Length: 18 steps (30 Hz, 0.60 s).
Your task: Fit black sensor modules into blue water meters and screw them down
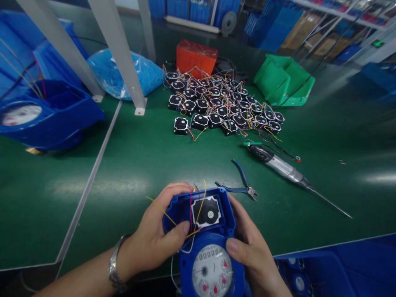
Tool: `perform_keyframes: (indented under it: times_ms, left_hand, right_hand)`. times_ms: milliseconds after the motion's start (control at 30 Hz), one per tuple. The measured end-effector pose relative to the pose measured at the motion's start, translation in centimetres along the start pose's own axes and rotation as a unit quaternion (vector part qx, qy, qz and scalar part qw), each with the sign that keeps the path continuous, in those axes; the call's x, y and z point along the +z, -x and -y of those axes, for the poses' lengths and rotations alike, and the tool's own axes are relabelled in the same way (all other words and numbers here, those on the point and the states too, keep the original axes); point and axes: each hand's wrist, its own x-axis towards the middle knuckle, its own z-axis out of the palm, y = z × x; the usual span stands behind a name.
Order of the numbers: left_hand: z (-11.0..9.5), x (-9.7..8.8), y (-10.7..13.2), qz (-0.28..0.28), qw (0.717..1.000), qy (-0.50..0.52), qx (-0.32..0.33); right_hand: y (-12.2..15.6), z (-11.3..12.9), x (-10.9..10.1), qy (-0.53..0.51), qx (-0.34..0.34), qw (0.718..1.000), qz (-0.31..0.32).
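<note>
Between my two hands is a blue water meter, tilted over the bench's front edge with its white dial face up. A black motor box with a white rim sits inside its open upper compartment. My left hand wraps the compartment's left side, thumb pressed on the inner edge by loose yellow, red and white wires. On the other side my right hand grips the housing, thumb beside the dial. The fingers under the body are hidden. Just beyond it lie blue-handled cutting pliers.
Several black motor boxes with tangled wires lie in the middle of the green bench. An electric screwdriver lies to the right, a green bin and an orange box behind. Another blue meter stands left, near grey posts.
</note>
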Motion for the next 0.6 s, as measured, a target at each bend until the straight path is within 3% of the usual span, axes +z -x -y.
perform_keyframes:
  times_ms: [333,467,600]
  left_hand:
    - [1.0,-1.0,-1.2,0.012,0.991,0.113,-0.064]
    - [1.5,-1.2,-2.1,-0.029,0.981,0.149,-0.123]
    - [1.1,-0.5,-1.4,-0.042,0.972,0.167,-0.161]
  right_hand:
    - [-2.0,1.0,0.1,0.011,-0.031,0.999,-0.008]
    - [-2.0,2.6,-0.4,0.190,-0.038,0.980,-0.043]
    - [0.6,3.2,0.9,0.382,-0.060,0.915,-0.112]
